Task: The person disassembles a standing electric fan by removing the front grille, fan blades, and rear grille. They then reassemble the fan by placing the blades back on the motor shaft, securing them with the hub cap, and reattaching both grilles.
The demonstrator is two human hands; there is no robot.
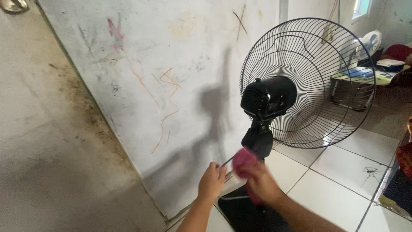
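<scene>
Pedestal fan [300, 86], black, stands on the white tiled floor [343, 180] close to a scribbled and stained wall [163, 86]. Its round wire guard [343, 51] is tilted away from the wall, and the motor housing [268, 98] at the rear of the guard faces the person. Below the housing, the neck joint [257, 141] connects down to the pole; the dark base [246, 212] is partly visible at the bottom edge, between the person's forearms.

Left hand [211, 182]: fingers curled shut around a thin metal rod-like tool [226, 162], which angles up toward the neck joint. The kind of tool cannot be determined, as the tip is hidden.

Right hand [259, 182]: blurred, positioned just below the neck joint and holding a pink cloth [244, 162] against the pole area. The fingers appear wrapped on the cloth, though blur hides their exact position. Both hands are near each other, the cloth just beside the tool's upper end.

Surroundings: a second, white fan [371, 42] stands well apart at the back of the room, near a low table [365, 79] carrying assorted items. Red fabric [404, 157] shows at the right edge.
</scene>
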